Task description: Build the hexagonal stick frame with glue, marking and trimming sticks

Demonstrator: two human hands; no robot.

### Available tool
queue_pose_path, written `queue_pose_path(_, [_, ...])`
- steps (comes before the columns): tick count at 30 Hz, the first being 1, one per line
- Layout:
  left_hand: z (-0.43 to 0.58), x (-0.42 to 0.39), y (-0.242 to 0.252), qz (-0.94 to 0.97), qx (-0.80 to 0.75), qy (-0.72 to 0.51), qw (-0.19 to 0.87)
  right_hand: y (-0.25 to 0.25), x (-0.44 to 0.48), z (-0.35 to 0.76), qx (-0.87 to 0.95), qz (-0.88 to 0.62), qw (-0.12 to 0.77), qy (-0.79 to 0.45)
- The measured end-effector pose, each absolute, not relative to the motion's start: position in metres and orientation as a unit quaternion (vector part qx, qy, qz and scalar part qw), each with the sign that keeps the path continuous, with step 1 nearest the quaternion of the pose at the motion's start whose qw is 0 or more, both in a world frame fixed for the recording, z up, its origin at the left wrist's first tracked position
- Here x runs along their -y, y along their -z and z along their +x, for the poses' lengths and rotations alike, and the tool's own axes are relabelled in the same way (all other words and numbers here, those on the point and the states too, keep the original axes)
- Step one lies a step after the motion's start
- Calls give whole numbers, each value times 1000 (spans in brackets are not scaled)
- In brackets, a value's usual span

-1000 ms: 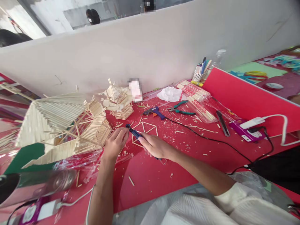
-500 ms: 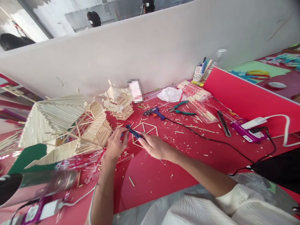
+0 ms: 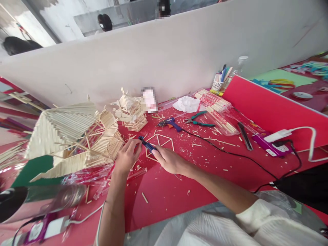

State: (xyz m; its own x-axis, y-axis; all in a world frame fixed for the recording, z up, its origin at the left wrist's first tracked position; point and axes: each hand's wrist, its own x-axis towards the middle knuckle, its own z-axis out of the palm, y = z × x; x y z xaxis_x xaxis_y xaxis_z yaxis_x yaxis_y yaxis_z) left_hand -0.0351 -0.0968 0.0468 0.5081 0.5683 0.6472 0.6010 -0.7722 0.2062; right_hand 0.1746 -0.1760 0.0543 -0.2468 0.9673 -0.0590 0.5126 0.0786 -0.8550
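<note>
My right hand (image 3: 170,160) is closed around a slim dark blue hand tool (image 3: 147,145), whose exact kind I cannot make out. The tool points up and left toward my left hand (image 3: 127,153). The fingers of that hand are pinched together beside the tool's tip, and what lies between them is too small to tell. Under and behind the tool, a flat hexagonal frame of thin wooden sticks (image 3: 172,140) lies on the red table (image 3: 164,201), partly covered by my right hand. A purple-blue glue gun (image 3: 174,123) rests just beyond the frame.
Wooden stick models, a large roofed one (image 3: 69,119) and a small tower (image 3: 132,112), stand left and behind. Green-handled pliers (image 3: 198,119), packs of sticks (image 3: 217,112), a box cutter (image 3: 245,136) and a purple power strip (image 3: 271,145) lie right. The glue gun's cable (image 3: 222,148) crosses the table.
The view has shifted slightly. My left fingers have drawn closer together by the tool's tip, and a blue part seen beside them no longer shows. My right hand keeps its grip.
</note>
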Motion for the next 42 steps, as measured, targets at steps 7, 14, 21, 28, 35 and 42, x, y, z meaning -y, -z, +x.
queue_pose_path(7, [-31, 94, -36, -833, 354, 422, -54, -55, 174, 180, 662, -541, 291, -429])
queue_pose_path(14, [-24, 95, -35, -781, 392, 474, -108, -60, 179, 184, 666, -521, 290, -448])
queue_pose_path(21, [-24, 97, -36, -790, 370, 484, -75, -65, 182, 180, 682, -538, 276, -411])
queue_pose_path(28, [-24, 100, -36, -822, 363, 438, -8, -64, 182, 178, 688, -535, 280, -404])
queue_pose_path(35, [-24, 103, -40, -841, 356, 407, 8, -63, 181, 178, 683, -530, 273, -422])
queue_pose_path(42, [-24, 103, -41, -845, 355, 400, -3, -61, 180, 178, 684, -530, 270, -421])
